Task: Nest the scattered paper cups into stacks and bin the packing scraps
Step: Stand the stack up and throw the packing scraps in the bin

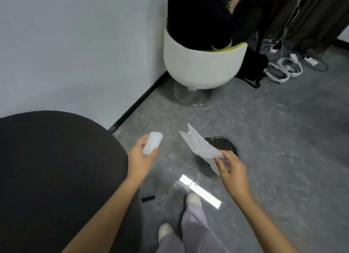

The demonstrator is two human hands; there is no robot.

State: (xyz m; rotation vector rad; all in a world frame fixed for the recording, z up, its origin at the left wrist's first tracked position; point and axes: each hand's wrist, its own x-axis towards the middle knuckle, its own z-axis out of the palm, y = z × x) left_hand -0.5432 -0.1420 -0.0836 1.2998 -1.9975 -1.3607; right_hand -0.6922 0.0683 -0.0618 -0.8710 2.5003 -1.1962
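Your right hand (231, 169) pinches bubble wrap (200, 146) above the mesh bin (226, 144), apparently for dropping | your left hand (140, 159) grips a foam block (152, 143) beside it, likely next.

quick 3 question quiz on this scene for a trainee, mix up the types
1. True or false: the bubble wrap is already in the bin.
2. What does the left grip hold? A) paper cup B) foam block C) tape roll
3. Fill in: the right grip pinches the ___ by its near edge.

Key
1. False: it is held in the air, in front of the bin.
2. B
3. bubble wrap
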